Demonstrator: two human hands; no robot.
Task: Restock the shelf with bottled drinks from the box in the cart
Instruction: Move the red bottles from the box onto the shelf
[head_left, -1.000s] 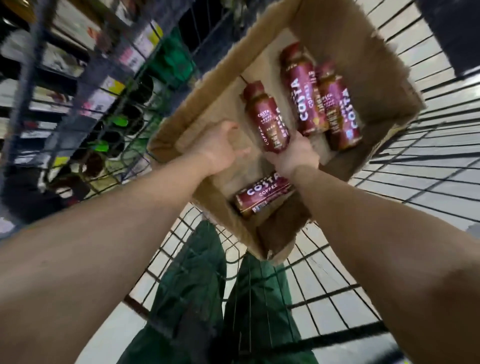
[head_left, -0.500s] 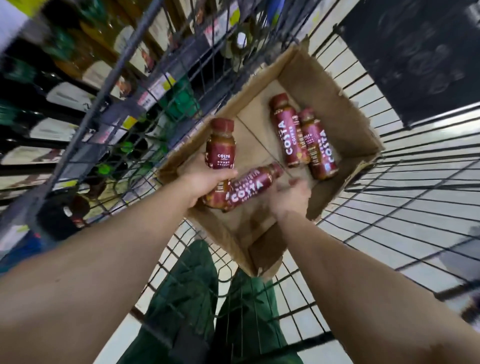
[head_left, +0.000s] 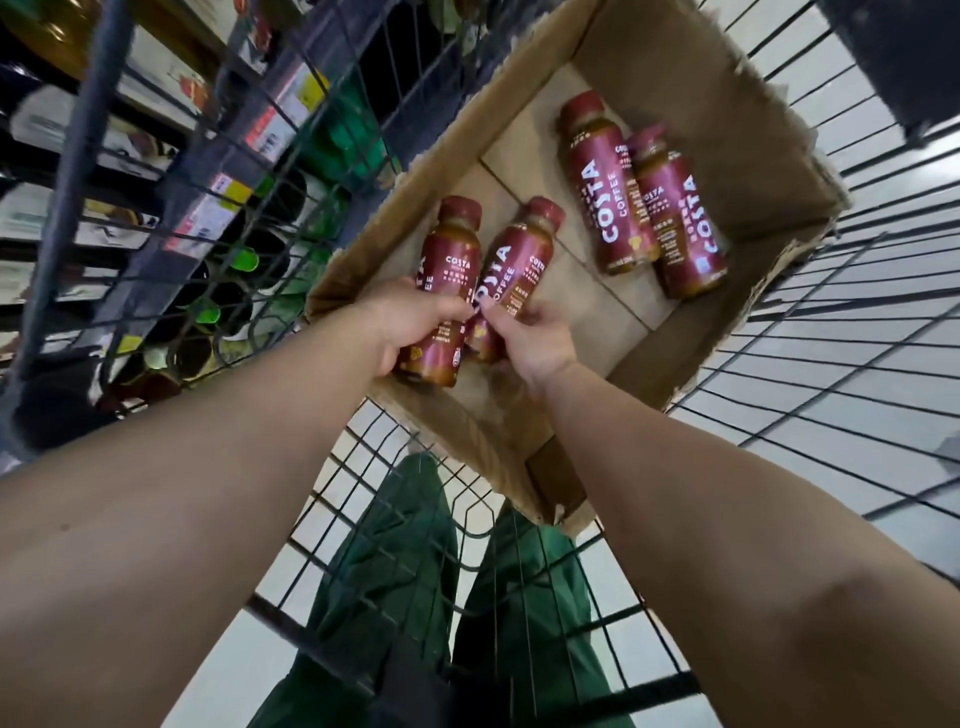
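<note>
An open cardboard box (head_left: 737, 130) sits in a wire cart (head_left: 831, 332). My left hand (head_left: 415, 322) is wrapped around a maroon Costa Coffee bottle (head_left: 449, 260), held upright over the box's near left corner. Right beside it, my right hand (head_left: 530, 338) grips a second Costa bottle (head_left: 514, 260) by its lower half, cap pointing away. The two held bottles touch. Two more Costa bottles (head_left: 605, 187) (head_left: 675, 218) lie side by side on the box floor at the far right.
Through the cart's wire wall on the left are store shelves (head_left: 171, 171) with price tags and green-capped bottles (head_left: 244, 260). My green trousers (head_left: 395, 561) show below through the cart's mesh. A pale tiled floor lies to the right.
My right hand has picked up the bottle that lay on the box floor and raised it beside the one in my left hand. The view has swung closer to the box.
</note>
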